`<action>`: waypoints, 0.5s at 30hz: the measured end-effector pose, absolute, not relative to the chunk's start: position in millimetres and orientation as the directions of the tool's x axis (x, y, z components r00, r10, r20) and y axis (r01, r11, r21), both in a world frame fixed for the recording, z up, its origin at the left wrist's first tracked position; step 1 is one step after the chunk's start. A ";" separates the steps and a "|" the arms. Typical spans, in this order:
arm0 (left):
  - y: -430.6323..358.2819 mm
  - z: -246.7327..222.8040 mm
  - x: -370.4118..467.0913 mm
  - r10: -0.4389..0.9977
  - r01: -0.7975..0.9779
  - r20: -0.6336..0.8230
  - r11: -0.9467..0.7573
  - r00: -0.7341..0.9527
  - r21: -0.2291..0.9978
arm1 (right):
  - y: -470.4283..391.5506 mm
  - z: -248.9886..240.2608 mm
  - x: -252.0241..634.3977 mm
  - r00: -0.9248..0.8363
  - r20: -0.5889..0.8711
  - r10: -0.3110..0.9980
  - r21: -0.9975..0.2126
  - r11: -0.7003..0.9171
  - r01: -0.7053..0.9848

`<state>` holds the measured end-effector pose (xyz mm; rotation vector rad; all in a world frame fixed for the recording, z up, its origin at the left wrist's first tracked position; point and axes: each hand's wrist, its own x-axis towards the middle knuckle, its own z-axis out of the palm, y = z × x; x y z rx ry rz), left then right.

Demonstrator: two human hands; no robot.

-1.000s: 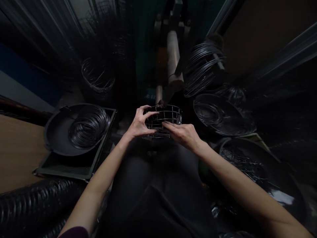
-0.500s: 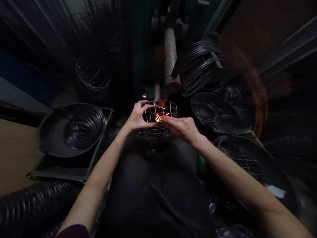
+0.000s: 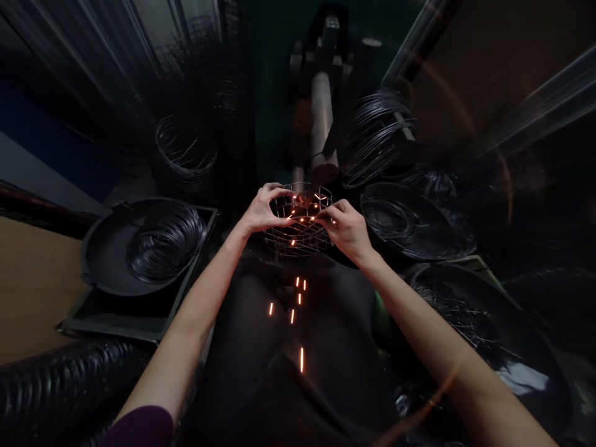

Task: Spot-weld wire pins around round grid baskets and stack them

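Observation:
A round wire basket with a crossed grid sits at the tip of a metal machine arm, in the middle of the view. My left hand grips its left rim, thumb and fingers curved around the wires. On the right side, my right hand is closed in a pinch at the basket's rim wires; whether a separate piece is between the fingertips is too small to tell. Orange sparks glow between the hands and drop over the dark cloth on the lap.
A black pan at left holds a coil of wire rings. Wire rings hang at right. Two more pans stand at right, the nearer with loose wire pieces. Stacked rings lie at lower left.
My right hand has shifted slightly right and up, its fingers more bent. The spark cluster has spread, with streaks now falling over the lap. The view has shifted a little.

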<state>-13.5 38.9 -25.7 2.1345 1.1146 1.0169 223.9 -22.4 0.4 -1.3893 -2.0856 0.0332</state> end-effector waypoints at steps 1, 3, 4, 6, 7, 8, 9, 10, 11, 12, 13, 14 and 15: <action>41.3 -26.1 -14.2 0.841 0.451 0.386 -0.531 0.378 0.717 | -21.1 0.1 224.3 -0.241 0.471 0.849 -0.363 0.435 0.824; 48.1 -26.5 -15.3 0.840 0.455 0.395 -0.536 0.372 0.711 | -16.0 -1.6 224.7 -0.214 0.457 0.863 -0.392 0.412 0.823; 52.4 -26.1 -15.4 0.842 0.460 0.392 -0.533 0.369 0.711 | -11.7 -2.4 224.0 -0.198 0.458 0.867 -0.406 0.402 0.821; 61.1 -23.7 -14.5 0.850 0.464 0.381 -0.520 0.364 0.717 | -1.0 -2.9 220.1 -0.164 0.468 0.869 -0.422 0.383 0.822; 64.8 -22.0 -13.6 0.852 0.463 0.375 -0.516 0.365 0.721 | 4.4 -2.0 217.4 -0.149 0.470 0.870 -0.425 0.371 0.825; 67.8 -20.1 -12.7 0.852 0.458 0.373 -0.515 0.368 0.724 | 8.5 -0.2 215.0 -0.138 0.469 0.872 -0.428 0.361 0.829; 69.7 -18.6 -12.1 0.850 0.453 0.375 -0.518 0.371 0.726 | 10.5 2.2 214.1 -0.134 0.464 0.876 -0.433 0.356 0.828; 70.7 -17.9 -12.4 0.847 0.448 0.378 -0.521 0.373 0.726 | 9.3 5.0 215.7 -0.130 0.458 0.879 -0.447 0.355 0.821; 70.7 -18.4 -14.1 0.846 0.445 0.381 -0.523 0.372 0.727 | 3.9 7.6 221.2 -0.120 0.453 0.883 -0.470 0.351 0.810; 69.9 -20.8 -17.4 0.847 0.442 0.381 -0.522 0.371 0.730 | -6.3 9.4 231.4 -0.090 0.449 0.889 -0.503 0.334 0.797; 68.3 -25.2 -22.5 0.849 0.437 0.379 -0.517 0.367 0.736 | -21.5 9.5 247.2 -0.037 0.435 0.900 -0.543 0.294 0.787; 65.9 -31.8 -29.4 0.854 0.429 0.373 -0.508 0.362 0.747 | -41.3 7.4 268.6 0.032 0.405 0.914 -0.580 0.230 0.781; 62.6 -40.5 -37.4 0.862 0.416 0.363 -0.493 0.355 0.764 | -64.6 2.6 295.1 0.133 0.354 0.926 -0.609 0.120 0.784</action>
